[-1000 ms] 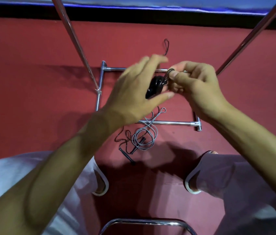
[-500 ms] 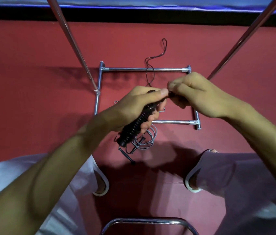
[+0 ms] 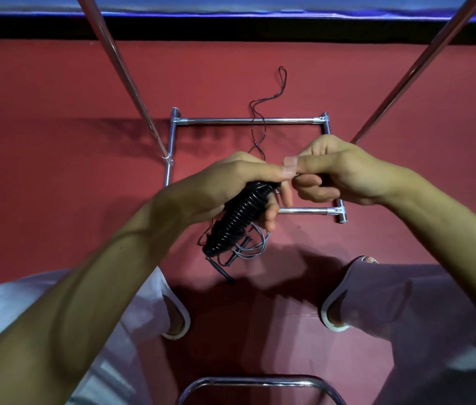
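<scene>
My left hand (image 3: 239, 182) grips a black, tightly wound coil of cable (image 3: 236, 219) that slants down to the left below the palm. My right hand (image 3: 336, 173) is close beside it on the right, thumb and forefinger pinching the thin end of the cable where the two hands meet. On the red floor under the coil lies a loose bundle of grey cable (image 3: 252, 248) with black plugs. A thin black cord (image 3: 260, 124) runs away from my hands over the far bar of the frame.
A chrome tube frame (image 3: 248, 121) lies flat on the red floor (image 3: 55, 141), with two slanted chrome poles (image 3: 122, 71) rising from it. My knees in light trousers flank the space, and a curved chrome rail (image 3: 257, 382) sits at the bottom edge.
Both hands have come down and toward me. The black coil, bunched up between the hands a second ago, now hangs stretched out below my left hand, and the thin cord behind has come into view.
</scene>
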`<action>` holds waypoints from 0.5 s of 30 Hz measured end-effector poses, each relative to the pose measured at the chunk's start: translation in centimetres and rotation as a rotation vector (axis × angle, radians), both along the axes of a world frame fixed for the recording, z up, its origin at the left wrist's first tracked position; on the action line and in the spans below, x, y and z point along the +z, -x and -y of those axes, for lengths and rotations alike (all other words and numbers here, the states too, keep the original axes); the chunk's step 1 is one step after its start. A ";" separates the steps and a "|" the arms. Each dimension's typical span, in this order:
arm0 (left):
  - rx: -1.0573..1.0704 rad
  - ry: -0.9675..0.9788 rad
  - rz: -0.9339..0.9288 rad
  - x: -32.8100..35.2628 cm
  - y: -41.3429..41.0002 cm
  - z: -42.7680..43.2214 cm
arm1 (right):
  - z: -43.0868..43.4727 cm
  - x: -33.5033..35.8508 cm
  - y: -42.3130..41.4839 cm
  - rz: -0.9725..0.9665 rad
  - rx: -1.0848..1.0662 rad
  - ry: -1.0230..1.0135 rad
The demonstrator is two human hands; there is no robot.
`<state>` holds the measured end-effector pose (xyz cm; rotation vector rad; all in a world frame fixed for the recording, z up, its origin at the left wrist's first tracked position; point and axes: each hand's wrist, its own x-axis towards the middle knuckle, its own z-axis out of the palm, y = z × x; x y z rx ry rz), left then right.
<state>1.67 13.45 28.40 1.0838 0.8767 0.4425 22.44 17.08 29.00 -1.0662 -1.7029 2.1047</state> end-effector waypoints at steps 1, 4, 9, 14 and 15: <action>0.003 -0.028 -0.021 -0.1 0.2 -0.1 | 0.0 0.0 0.1 -0.015 -0.025 0.066; 0.093 -0.290 -0.169 -0.3 0.4 -0.1 | 0.0 -0.3 0.2 -0.052 -0.113 0.228; 0.068 -1.033 -0.760 -0.8 1.4 0.7 | 0.2 -0.8 0.5 -0.103 -0.220 0.420; 0.066 -1.271 -0.928 -1.8 2.1 1.2 | 0.7 -1.5 1.1 -0.099 -0.331 0.451; 0.072 -1.282 -0.940 -2.2 2.3 1.3 | 0.7 -1.6 1.3 -0.097 -0.352 0.452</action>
